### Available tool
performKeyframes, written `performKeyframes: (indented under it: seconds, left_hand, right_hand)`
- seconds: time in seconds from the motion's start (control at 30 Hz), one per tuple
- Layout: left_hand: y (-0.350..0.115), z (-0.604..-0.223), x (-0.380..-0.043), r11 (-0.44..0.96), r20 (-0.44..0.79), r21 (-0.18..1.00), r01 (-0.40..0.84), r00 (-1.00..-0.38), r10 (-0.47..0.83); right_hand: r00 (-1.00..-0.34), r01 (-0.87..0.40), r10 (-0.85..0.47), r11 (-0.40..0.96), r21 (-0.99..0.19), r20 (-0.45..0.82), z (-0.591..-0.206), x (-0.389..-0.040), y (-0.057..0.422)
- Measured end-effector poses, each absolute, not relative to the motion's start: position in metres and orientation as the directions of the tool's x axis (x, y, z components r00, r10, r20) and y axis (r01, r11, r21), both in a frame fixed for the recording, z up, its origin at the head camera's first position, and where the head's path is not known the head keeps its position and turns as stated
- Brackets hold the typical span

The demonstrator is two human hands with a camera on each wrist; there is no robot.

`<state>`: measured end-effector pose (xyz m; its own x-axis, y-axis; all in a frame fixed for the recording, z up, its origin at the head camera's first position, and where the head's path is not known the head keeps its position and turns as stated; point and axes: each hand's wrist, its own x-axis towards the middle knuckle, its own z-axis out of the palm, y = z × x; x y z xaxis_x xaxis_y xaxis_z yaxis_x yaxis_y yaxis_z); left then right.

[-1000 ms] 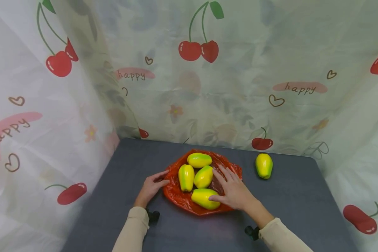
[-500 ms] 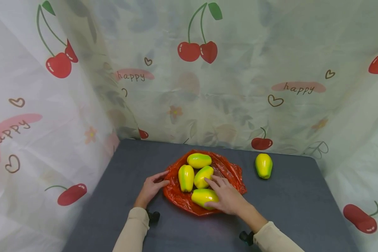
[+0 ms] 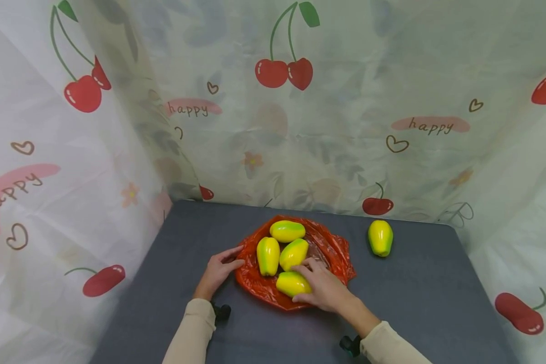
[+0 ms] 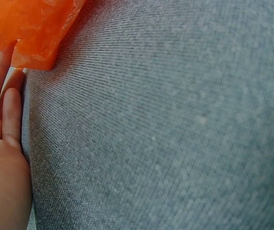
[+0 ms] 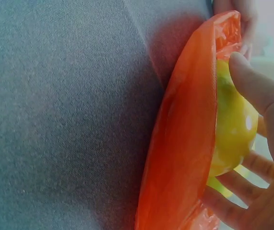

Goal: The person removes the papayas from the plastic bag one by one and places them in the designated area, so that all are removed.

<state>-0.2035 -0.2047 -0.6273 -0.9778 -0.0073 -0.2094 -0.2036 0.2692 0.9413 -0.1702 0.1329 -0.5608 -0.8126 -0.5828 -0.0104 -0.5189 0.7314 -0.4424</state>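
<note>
A red plastic bag [image 3: 260, 293] lies spread on the dark table with several yellow-green papayas on it. My right hand [image 3: 325, 285] grips the front papaya [image 3: 291, 284], thumb on its near side and fingers curving over the far side. In the right wrist view, the bag's raised edge [image 5: 184, 129] stands beside that papaya [image 5: 235, 120], between thumb and fingers. My left hand [image 3: 220, 270] rests at the bag's left edge, its fingers fairly straight and touching the plastic. Behind the held one lie a left papaya [image 3: 268, 257], a middle papaya [image 3: 293, 254] and a back papaya [image 3: 287, 231].
Another papaya [image 3: 380, 238] stands apart on the table, right of the bag. The dark cloth-covered table [image 3: 418, 293] ends at a printed curtain [image 3: 336, 151] behind and at both sides.
My right hand has moved left and down from the bag's right side and closed around the front papaya. The bag's right edge has spread outward. My left hand stays in place.
</note>
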Motion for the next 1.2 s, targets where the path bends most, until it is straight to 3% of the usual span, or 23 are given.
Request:
performKeyframes:
  seconds: [0.33, 1.2]
  left_hand:
    - [-0.205, -0.627, -0.203, 0.276, -0.204, 0.94, -0.198, -0.979, -0.008]
    - [-0.205, -0.629, -0.203, 0.271, -0.204, 0.942, -0.199, -0.979, -0.009]
  right_hand:
    - [-0.792, -0.511, -0.607, 0.713, -0.48, -0.058, -0.563, -0.169, 0.132]
    - [-0.788, -0.534, -0.616, 0.696, -0.481, -0.016, -0.549, -0.169, 0.136]
